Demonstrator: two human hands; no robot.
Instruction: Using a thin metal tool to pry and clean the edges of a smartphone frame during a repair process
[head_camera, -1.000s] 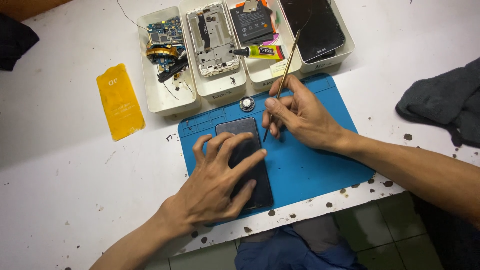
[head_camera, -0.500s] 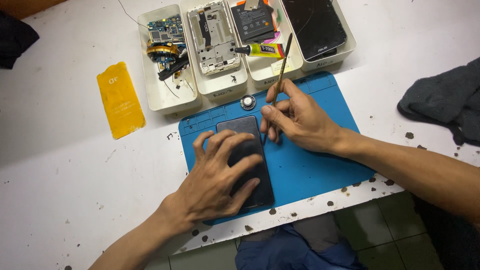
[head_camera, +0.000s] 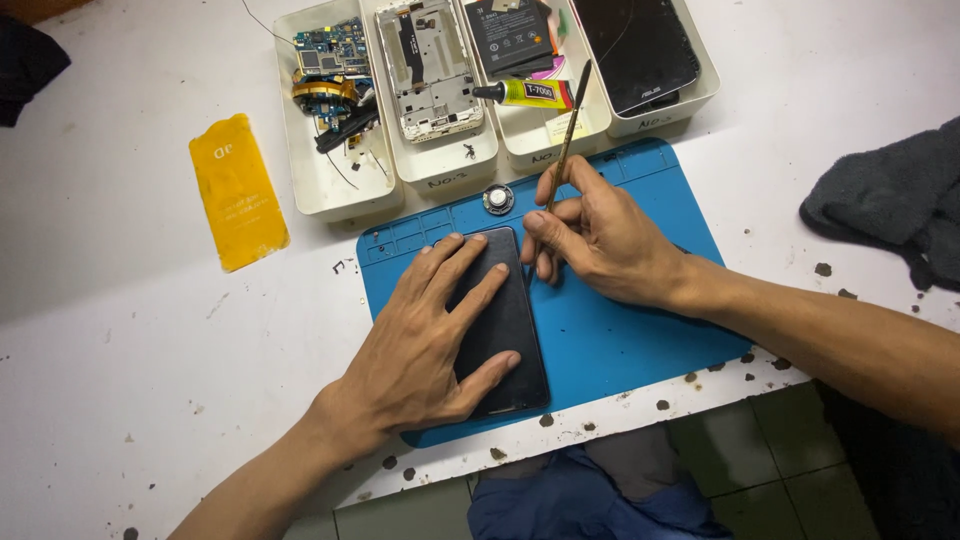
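Observation:
A black phone (head_camera: 508, 330) lies face down on the blue work mat (head_camera: 620, 340). My left hand (head_camera: 425, 340) presses flat on top of it with the fingers spread. My right hand (head_camera: 600, 235) grips a thin brown tool (head_camera: 568, 130) like a pen, its tip down at the phone's upper right edge. A small round metal part (head_camera: 497, 199) rests on the mat just above the phone.
Several white trays (head_camera: 330, 190) along the back hold circuit boards, a phone frame (head_camera: 430, 60), a battery, a glue tube (head_camera: 525, 93) and a black phone (head_camera: 640, 50). A yellow packet (head_camera: 238, 190) lies at left, a dark cloth (head_camera: 890, 200) at right. The table edge runs near me.
The view has shifted slightly. My right hand and the tool have edged left toward the phone's top right edge. My left hand stays pressed on the phone.

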